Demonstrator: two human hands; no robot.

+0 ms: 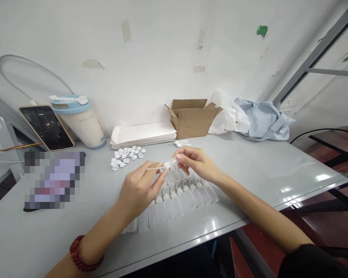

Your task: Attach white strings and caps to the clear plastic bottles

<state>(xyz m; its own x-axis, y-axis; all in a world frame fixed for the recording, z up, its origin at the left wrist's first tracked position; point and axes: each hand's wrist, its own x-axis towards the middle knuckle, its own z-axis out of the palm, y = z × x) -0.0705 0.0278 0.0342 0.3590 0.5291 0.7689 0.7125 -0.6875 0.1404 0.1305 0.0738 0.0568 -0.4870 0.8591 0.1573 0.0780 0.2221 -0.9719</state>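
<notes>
My right hand (199, 163) is closed round the clear body of a small plastic bottle (171, 162), held tilted above the table. At the bottle's white top my left hand (142, 186) pinches with thumb and fingers, and a thin white tube or strap sticks out to the left there. Below both hands lie rows of similar translucent bottles (175, 204) with white tops and thin curved white strips. A pile of loose white caps (126, 154) is on the table behind my left hand. One more clear bottle (183, 143) lies beyond my right hand.
Along the wall stand a phone (46, 127), a tumbler (82, 125), stacked white sheets (145, 132), an open cardboard box (193, 121), a white plastic bag (226, 114) and a light-blue cloth bag (266, 119). A pixelated flat item (56, 179) lies left. The grey table (266, 170) ends close in front.
</notes>
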